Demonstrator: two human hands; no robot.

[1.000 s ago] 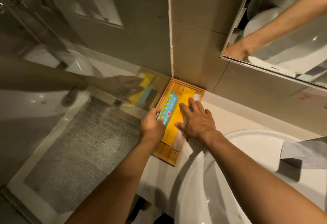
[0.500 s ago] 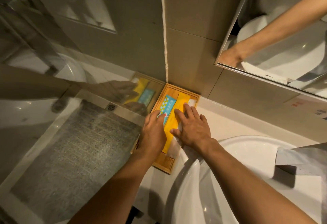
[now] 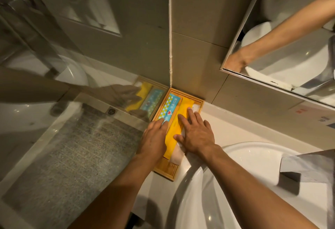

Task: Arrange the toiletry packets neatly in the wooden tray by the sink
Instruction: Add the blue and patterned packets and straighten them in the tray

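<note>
A wooden tray point(image 3: 167, 171) sits in the counter's corner, between the glass panel and the sink. Inside it a blue dotted packet point(image 3: 169, 108) lies along the left side, a yellow packet point(image 3: 175, 134) in the middle, and a white packet point(image 3: 176, 156) on the right. My left hand point(image 3: 154, 139) rests flat on the near end of the blue packet, fingers together. Spread across the yellow and white packets, my right hand point(image 3: 196, 132) presses them down. Neither hand grips anything.
A white sink basin point(image 3: 253, 183) fills the lower right, with a grey tissue box point(image 3: 311, 167) on its far rim. A glass shower panel point(image 3: 72, 138) stands left of the tray. Tiled wall point(image 3: 197, 56) and a mirror point(image 3: 290, 38) rise behind.
The blue packet now lies flat against the tray's left side instead of angled in my left hand. My left hand has flattened onto it. My right hand stays on the yellow packet.
</note>
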